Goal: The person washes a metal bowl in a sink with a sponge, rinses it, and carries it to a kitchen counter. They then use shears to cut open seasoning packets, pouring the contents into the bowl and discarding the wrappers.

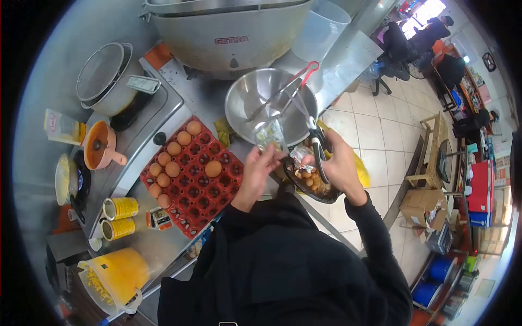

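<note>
My left hand (pixel 255 175) pinches a small clear plastic packet (pixel 270 136) between thumb and fingers, over the near rim of a steel mixing bowl (pixel 237 103). Scissors (pixel 314 130) with black and white handles are in my right hand (pixel 341 165), their blades pointing up toward the bowl. A crumpled silver foil piece (pixel 302 157) shows by my right thumb. Tongs (pixel 291 87) with red grips rest in the bowl. Below my hands, a dark-lined waste bin (pixel 312 185) holds what look like eggshells.
A red egg tray (pixel 187 190) with several brown eggs lies left of my left hand. Farther left are two yellow cans (pixel 120 208), an orange pan (pixel 100 144) and a yellow bucket (pixel 122 271). A large GETRA cooker (pixel 231 38) stands behind the bowl; people sit at the far right.
</note>
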`<state>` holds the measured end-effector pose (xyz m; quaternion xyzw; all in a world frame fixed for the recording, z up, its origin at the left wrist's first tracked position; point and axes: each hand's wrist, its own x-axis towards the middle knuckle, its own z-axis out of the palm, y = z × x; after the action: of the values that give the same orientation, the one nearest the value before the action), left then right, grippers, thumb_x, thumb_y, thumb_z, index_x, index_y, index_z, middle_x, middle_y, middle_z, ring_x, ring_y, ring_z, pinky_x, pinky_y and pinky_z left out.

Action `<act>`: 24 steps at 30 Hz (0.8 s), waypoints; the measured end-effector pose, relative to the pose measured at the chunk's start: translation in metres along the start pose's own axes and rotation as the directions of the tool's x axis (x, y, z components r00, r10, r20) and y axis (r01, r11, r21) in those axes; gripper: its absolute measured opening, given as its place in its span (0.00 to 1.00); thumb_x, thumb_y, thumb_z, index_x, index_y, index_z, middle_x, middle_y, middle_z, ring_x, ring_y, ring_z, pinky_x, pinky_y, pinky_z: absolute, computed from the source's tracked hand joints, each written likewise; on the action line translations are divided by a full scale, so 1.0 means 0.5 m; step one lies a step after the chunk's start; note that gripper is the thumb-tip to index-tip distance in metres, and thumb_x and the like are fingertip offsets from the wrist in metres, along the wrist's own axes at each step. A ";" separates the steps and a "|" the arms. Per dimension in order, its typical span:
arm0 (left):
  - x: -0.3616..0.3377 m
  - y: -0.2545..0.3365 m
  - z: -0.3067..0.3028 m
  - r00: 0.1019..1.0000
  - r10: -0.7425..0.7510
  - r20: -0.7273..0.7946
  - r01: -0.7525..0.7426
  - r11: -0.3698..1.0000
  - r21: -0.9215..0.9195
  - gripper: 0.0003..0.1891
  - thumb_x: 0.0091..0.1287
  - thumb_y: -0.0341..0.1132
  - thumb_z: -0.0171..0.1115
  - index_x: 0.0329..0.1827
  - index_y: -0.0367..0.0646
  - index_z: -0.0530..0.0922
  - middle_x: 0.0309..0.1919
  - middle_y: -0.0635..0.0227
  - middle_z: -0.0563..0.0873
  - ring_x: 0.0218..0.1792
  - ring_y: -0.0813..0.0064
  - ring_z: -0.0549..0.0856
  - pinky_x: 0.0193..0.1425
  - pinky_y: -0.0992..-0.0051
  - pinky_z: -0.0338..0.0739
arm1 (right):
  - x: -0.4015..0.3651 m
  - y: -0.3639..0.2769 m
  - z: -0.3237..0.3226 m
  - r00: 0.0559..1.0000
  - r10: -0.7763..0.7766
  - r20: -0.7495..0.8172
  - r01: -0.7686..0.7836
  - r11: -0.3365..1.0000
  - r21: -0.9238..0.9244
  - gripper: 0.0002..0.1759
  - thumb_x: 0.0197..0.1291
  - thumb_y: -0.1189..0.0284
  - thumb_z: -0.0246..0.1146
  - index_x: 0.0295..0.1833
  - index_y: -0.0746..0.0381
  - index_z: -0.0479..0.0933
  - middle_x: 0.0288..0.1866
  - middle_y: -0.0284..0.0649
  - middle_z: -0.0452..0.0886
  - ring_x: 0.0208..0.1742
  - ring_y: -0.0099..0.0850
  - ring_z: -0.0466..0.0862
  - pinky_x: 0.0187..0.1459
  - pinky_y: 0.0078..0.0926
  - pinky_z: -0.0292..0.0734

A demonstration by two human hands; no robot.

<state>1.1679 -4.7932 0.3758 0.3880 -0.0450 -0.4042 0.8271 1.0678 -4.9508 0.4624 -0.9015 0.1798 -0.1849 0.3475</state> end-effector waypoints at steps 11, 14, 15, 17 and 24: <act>0.084 0.060 0.004 0.953 0.245 -0.177 -0.249 0.968 0.000 0.14 0.67 0.41 0.59 0.48 0.42 0.73 0.40 0.74 0.80 0.42 0.82 0.79 0.39 0.83 0.65 | -0.032 0.018 0.061 0.814 0.272 0.513 -0.435 0.871 0.230 0.29 0.39 0.48 0.75 0.24 0.66 0.77 0.16 0.35 0.75 0.20 0.23 0.74 0.25 0.25 0.66; 0.101 0.038 -0.011 0.940 0.276 -0.203 -0.270 0.961 0.058 0.14 0.67 0.41 0.60 0.49 0.44 0.72 0.40 0.75 0.80 0.44 0.80 0.79 0.40 0.82 0.65 | -0.047 0.060 0.085 0.916 0.235 0.324 -0.286 0.951 0.116 0.32 0.41 0.43 0.71 0.29 0.64 0.76 0.17 0.37 0.74 0.21 0.30 0.75 0.26 0.27 0.67; 0.107 0.029 -0.016 0.935 0.280 -0.219 -0.265 0.960 0.095 0.15 0.67 0.42 0.59 0.50 0.43 0.72 0.39 0.75 0.80 0.44 0.80 0.79 0.40 0.82 0.65 | -0.052 0.063 0.080 0.916 0.239 0.323 -0.289 0.950 0.117 0.32 0.41 0.43 0.71 0.29 0.64 0.76 0.17 0.37 0.74 0.21 0.30 0.75 0.26 0.27 0.67; 0.120 0.011 -0.010 0.936 0.278 -0.215 -0.266 0.960 0.083 0.14 0.67 0.41 0.59 0.50 0.43 0.72 0.39 0.75 0.80 0.43 0.81 0.79 0.40 0.82 0.64 | -0.058 0.061 0.065 0.935 0.231 0.270 -0.282 0.945 0.168 0.36 0.40 0.39 0.68 0.36 0.64 0.76 0.22 0.40 0.76 0.27 0.36 0.76 0.38 0.33 0.67; 0.142 -0.038 0.071 0.980 0.199 -0.030 -0.189 0.963 0.194 0.14 0.67 0.40 0.60 0.48 0.39 0.74 0.37 0.73 0.82 0.35 0.86 0.77 0.40 0.82 0.70 | -0.054 0.046 0.008 0.965 0.208 0.159 -0.170 0.959 -0.225 0.44 0.32 0.34 0.67 0.42 0.64 0.76 0.36 0.43 0.75 0.44 0.39 0.72 0.51 0.38 0.54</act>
<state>1.1899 -4.8717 0.3706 0.4687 -0.1007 -0.3052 0.8228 1.0419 -4.9524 0.4379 -0.9247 0.2517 -0.0480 0.2817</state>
